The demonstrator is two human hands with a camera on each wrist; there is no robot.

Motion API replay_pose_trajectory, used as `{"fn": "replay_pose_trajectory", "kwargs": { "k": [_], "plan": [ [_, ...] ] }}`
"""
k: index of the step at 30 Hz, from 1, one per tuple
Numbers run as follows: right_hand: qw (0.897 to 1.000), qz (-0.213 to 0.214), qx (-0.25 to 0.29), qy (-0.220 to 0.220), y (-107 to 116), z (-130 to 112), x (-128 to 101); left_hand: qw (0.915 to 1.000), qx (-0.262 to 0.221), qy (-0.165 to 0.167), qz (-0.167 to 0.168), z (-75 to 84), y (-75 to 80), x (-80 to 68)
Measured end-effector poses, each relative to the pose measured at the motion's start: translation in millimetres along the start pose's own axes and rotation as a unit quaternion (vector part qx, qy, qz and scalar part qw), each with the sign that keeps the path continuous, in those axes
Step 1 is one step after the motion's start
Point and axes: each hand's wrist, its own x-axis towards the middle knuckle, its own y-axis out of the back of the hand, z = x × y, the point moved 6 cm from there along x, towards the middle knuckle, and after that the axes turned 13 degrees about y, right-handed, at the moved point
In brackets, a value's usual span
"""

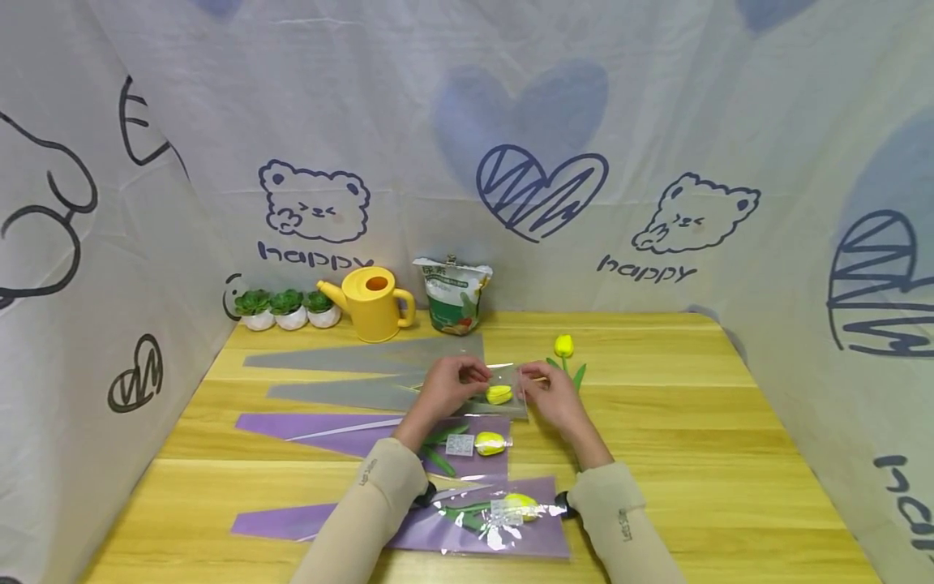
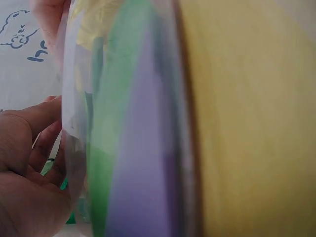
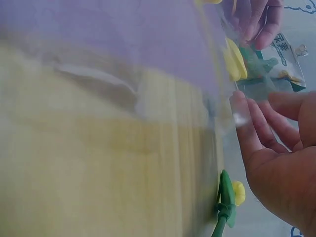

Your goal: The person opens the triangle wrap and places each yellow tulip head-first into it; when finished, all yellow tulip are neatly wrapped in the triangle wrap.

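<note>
A yellow tulip lies inside a clear-fronted grey flower sleeve. My left hand has its fingers at the sleeve's far edge and its thumb beside the bloom, gripping the film. At the sleeve's right, open end, my right hand pinches the clear film between thumb and fingers. In the right wrist view the fingertips of that hand show through the film. Another tulip with green leaves lies just behind my right hand, partly hidden by it.
Nearer me lie two purple sleeves, each with a yellow tulip. A second grey sleeve lies farther back. Along the back stand potted succulents, a yellow watering can and a clipped green-and-white bag.
</note>
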Motion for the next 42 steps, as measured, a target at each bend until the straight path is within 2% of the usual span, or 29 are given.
{"fn": "replay_pose_trajectory", "kwargs": {
  "k": [5, 8, 12, 16, 25, 32, 42],
  "plan": [
    [0.997, 0.021, 0.067, -0.013, 1, 3, 1, 0.9999, 0.011, 0.0, 0.002, -1.5, -0.1, 1.0],
    [0.999, 0.014, 0.038, -0.006, 2, 3, 0, 0.9998, 0.019, -0.003, 0.004, -1.5, 0.1, 0.2],
    [1.0, -0.008, -0.027, 0.006, 4, 1, -1, 0.9997, 0.025, -0.002, 0.001, -2.4, -0.6, -0.6],
    [0.998, -0.021, -0.051, 0.018, 5, 0, -2, 0.9997, 0.022, -0.004, -0.008, -1.5, -2.0, -1.1],
    [0.997, -0.024, -0.068, 0.016, 8, 5, -2, 0.9994, 0.03, 0.006, -0.018, -2.5, -4.8, -0.2],
    [0.998, -0.027, -0.058, 0.004, 11, 4, -4, 0.9994, 0.027, 0.003, -0.019, -2.1, -6.2, -0.5],
    [0.996, -0.029, -0.08, 0.019, 34, -7, -16, 0.9996, 0.023, -0.003, -0.015, 0.0, -4.7, -5.1]
  ]
}}
